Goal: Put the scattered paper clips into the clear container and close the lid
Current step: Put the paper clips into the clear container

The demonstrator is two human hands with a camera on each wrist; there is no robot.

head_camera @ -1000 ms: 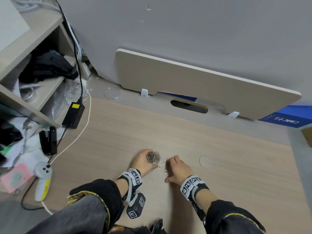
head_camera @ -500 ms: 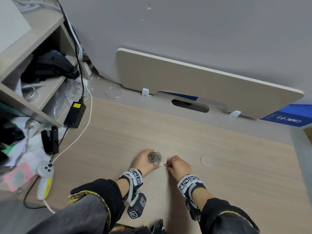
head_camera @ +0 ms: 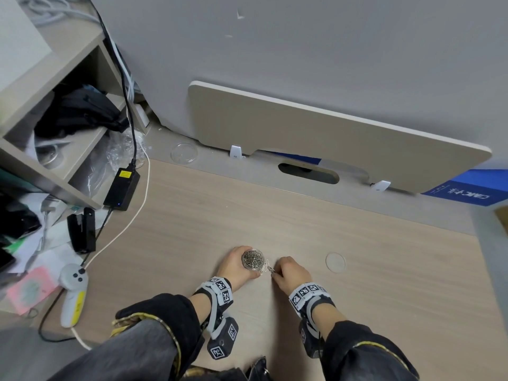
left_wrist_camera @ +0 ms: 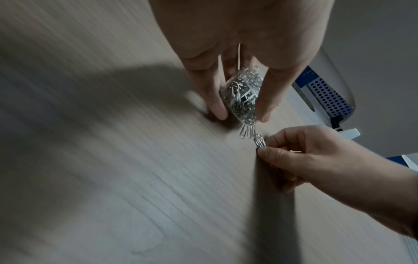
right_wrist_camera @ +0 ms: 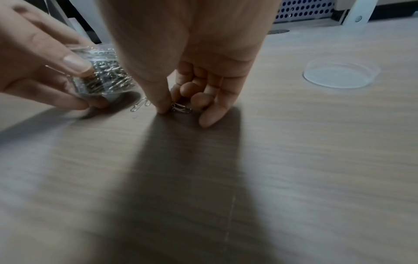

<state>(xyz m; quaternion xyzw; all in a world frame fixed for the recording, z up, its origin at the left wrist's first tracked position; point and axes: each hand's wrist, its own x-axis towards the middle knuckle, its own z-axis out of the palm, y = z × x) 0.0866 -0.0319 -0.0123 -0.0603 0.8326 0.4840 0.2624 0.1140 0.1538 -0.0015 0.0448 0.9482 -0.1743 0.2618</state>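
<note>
Down low, right hand pinches wire paper clips.

A: free room on the desk?
B: bare wood between the hands and the back edge. right side bare too, apart from the clear lid lying flat near the right hand

A: left side?
B: crowded. white cable crosses it, black power brick and black stapler by the shelf unit, white controller near the front edge

A: between the hands?
B: tight. left hand holds the clear container, loose paper clips lie in the gap, touching the container

A: back?
B: leaning board walls it off, a clear dish at its left foot
</note>
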